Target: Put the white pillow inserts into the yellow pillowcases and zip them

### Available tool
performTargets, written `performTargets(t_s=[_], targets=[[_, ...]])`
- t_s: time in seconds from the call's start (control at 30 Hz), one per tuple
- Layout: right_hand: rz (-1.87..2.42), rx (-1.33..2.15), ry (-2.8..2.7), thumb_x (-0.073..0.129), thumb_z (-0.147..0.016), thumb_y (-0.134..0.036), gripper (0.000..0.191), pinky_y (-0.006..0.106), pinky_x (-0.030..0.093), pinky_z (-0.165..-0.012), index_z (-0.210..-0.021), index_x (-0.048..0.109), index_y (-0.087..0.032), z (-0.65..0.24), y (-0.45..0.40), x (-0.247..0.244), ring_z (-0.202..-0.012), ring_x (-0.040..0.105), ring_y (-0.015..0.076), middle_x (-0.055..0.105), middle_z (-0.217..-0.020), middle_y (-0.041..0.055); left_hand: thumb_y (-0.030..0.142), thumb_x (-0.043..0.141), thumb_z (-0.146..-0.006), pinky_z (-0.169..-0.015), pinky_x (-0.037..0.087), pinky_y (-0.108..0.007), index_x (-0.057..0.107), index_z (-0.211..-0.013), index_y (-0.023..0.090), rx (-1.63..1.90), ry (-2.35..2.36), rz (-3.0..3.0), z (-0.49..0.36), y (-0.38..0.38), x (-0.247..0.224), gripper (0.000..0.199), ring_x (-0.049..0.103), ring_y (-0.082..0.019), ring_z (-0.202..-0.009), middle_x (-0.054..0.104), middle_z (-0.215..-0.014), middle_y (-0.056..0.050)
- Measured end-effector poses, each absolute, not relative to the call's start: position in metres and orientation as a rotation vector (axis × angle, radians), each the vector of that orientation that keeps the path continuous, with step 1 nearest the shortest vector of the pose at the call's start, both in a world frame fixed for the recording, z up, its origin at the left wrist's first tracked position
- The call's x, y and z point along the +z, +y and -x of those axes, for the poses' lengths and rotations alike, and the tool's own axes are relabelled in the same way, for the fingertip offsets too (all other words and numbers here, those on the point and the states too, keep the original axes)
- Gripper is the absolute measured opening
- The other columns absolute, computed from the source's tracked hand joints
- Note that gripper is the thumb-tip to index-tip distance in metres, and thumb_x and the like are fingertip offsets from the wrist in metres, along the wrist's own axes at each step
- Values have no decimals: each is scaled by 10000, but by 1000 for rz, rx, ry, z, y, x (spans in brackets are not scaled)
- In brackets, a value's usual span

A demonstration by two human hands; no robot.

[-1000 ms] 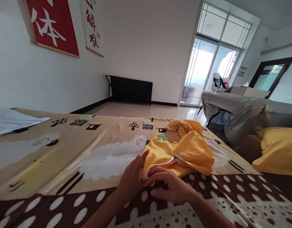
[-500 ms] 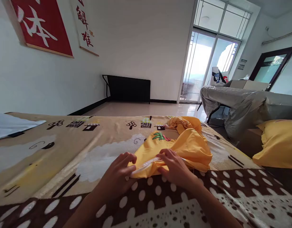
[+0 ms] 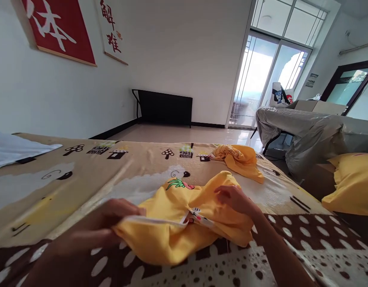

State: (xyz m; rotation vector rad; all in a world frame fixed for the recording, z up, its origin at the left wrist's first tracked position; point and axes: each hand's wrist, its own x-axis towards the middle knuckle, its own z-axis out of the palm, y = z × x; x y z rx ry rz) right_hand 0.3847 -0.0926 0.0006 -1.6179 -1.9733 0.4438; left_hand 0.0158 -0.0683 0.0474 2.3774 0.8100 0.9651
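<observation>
A yellow pillowcase (image 3: 169, 243) with a white zip edge lies crumpled on the bed in front of me. Its opening faces me, and a green leaf print and a small cartoon face show on the fabric. My left hand (image 3: 112, 223), blurred by motion, grips the left corner and lifts it slightly. At the other side, my right hand (image 3: 234, 201) has its fingers curled at the upper right of the cloth, with the fabric bunched around them. Behind it rests a second, twisted yellow cloth (image 3: 240, 159), apart from both hands.
A patterned blanket (image 3: 91, 187) covers the bed. White fabric (image 3: 19, 149) lies at the far left, and a yellow pillow (image 3: 354, 185) sits at the right. Beyond stand a plastic-covered table (image 3: 306, 123) with boxes and a black folded panel (image 3: 164, 109) against the wall.
My left hand has moved left and nearer me, drawing the pillowcase's corner along and spreading its opening. My right hand has shifted right. The pillowcase has come away from the twisted yellow cloth.
</observation>
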Motion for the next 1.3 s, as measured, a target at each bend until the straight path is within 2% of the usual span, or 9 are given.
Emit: performTargets(t_s=[0.17, 0.23, 0.37, 0.57, 0.77, 0.83, 0.93, 1.03, 1.3], targets=[[1961, -95, -1564, 562, -812, -295, 519, 466, 342, -998, -1308, 486, -162, -405, -73, -23, -1218, 471, 303, 489, -1360, 170, 460, 559, -813, -802, 499, -276, 686, -1019, 322, 228, 514, -2317, -34, -71, 57, 278, 638, -169, -864, 709, -972, 0], [2043, 45, -1510, 588, -794, -318, 528, 443, 378, -962, -1285, 512, -138, -413, -66, -33, -1158, 533, 314, 560, -1285, 185, 444, 534, -840, -849, 488, -275, 658, -1062, 301, 111, 633, -2332, -40, -67, 64, 291, 627, -171, -951, 692, -1044, -12], [1952, 170, -1538, 559, -794, -271, 320, 318, 446, -873, -1091, 652, -196, -412, -63, -32, -973, 642, 232, 707, -1046, 77, 501, 486, -855, -899, 478, -301, 622, -1104, 252, 46, 826, -2357, -46, -64, 67, 377, 608, -190, -1013, 662, -1108, -42], [1376, -80, -1656, 491, -879, -250, 235, 319, 461, -816, -1006, 687, -224, -368, -99, 11, -874, 645, 188, 725, -985, 48, 379, 431, -902, -974, 465, -360, 467, -1305, 260, 502, 979, -2604, -64, -87, 58, 422, 562, -217, -1150, 575, -1297, -66], [837, -8, -2252, 438, -917, -116, 315, 293, 434, -796, -1122, 621, -270, -307, -155, 40, -884, 616, 129, 725, -972, -9, 105, 409, -862, -1035, 392, -430, 283, -1426, 297, 1014, 884, -3003, -89, -135, 58, 610, 349, -252, -1347, 361, -1482, -65], [791, 17, -2347, 430, -919, -112, 296, 286, 425, -791, -1103, 612, -256, -298, -164, 41, -902, 602, 127, 717, -960, -6, 46, 391, -834, -1011, 395, -421, 392, -1360, 282, 979, 797, -3053, -93, -139, 56, 576, 392, -250, -1309, 428, -1430, -67], [782, 19, -2354, 398, -898, -77, 316, 281, 425, -741, -1111, 582, -221, -295, -166, 38, -813, 596, 128, 703, -877, 11, 99, 435, -839, -760, 470, -303, 601, -983, 207, 771, 726, -3014, -94, -130, 50, 245, 602, -190, -914, 654, -1010, -51], [813, -29, -2217, 414, -831, -46, 398, 289, 438, -747, -1188, 511, -192, -297, -163, 33, -762, 592, 138, 694, -873, 24, 131, 415, -856, -567, 392, -269, 542, -717, 184, 742, 770, -2973, -94, -117, 47, 196, 530, -153, -615, 594, -692, -13], [1149, -187, -1820, 584, -751, -148, 162, 256, 430, -644, -895, 566, -221, -306, -150, 28, -637, 568, 134, 659, -739, -16, 223, 449, -880, -584, 344, -240, 437, -590, 188, 1416, 1004, -2820, -74, -109, 62, 293, 421, -123, -570, 477, -568, 19]])
